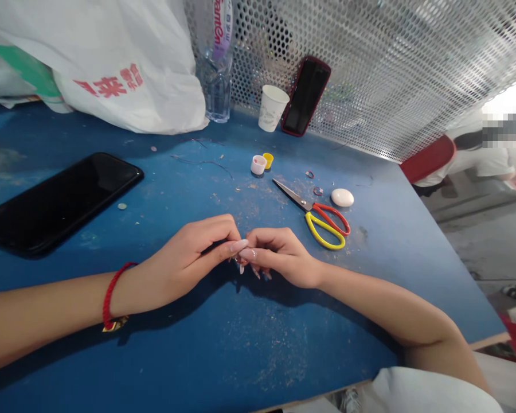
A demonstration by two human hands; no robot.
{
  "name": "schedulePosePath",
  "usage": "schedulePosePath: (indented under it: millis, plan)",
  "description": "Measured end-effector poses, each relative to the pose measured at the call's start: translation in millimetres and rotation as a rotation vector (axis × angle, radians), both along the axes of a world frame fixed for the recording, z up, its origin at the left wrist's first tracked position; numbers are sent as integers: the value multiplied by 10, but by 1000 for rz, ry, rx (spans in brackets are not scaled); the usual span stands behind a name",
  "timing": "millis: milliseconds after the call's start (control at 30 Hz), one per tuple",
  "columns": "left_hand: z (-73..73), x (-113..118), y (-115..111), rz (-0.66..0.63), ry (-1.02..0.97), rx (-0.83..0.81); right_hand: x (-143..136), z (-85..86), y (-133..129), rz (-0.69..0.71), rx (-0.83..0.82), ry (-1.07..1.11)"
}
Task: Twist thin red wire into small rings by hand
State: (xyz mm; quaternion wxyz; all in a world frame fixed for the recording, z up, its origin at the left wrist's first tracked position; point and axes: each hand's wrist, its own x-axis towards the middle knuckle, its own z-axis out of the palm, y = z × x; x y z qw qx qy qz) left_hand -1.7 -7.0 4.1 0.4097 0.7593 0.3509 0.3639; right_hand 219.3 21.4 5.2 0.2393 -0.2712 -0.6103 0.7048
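Observation:
My left hand point(198, 252), with a red braided bracelet point(112, 295) at its wrist, meets my right hand point(281, 255) above the blue table point(262, 344). Thumbs and forefingers of both hands are pinched together at the fingertips. Whatever lies between them is too small and hidden to name. Beyond the right hand lie scissors point(312, 212) with one red and one yellow handle, their blades pointing up and to the left. Two small rings point(310, 174) and a white egg-shaped object point(342, 198) are near the scissors.
A black phone point(60, 201) lies at the left. Farther back are a white plastic bag point(133, 69), a bottle point(218, 86), a paper cup point(273, 108), an upright phone point(306, 96) and small caps point(258, 165). A perforated metal panel point(370, 74) borders the table's back edge.

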Motion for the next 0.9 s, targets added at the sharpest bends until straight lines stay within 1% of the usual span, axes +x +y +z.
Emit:
schedulePosePath:
  millis: [100,167,267,333,400,533,667,767,900]
  plan:
    - [-13,-3,12,18,-20,15,-7,24,21,29,-40,23]
    - [-36,-12,39,20,-28,25,-20,35,21,20,-42,24]
    - [-76,-31,84,30,-28,29,-46,26,-2,-56,-28,16]
    - [-96,-40,96,56,-23,25,-59,4,-20,-125,-3,-4]
    - [-108,-44,92,78,-16,31,-65,-22,-34,-164,22,-28]
    - [-112,-40,73,91,-6,50,-63,-58,-42,-158,1,-11]
    - [-122,-34,80,81,-8,48,-57,-56,-31,-188,-39,13]
    - [-124,-23,75,79,-8,45,-52,-49,-18,-166,-56,16]
    - [-88,-14,47,88,6,22,-52,-40,-8,-140,-97,35]
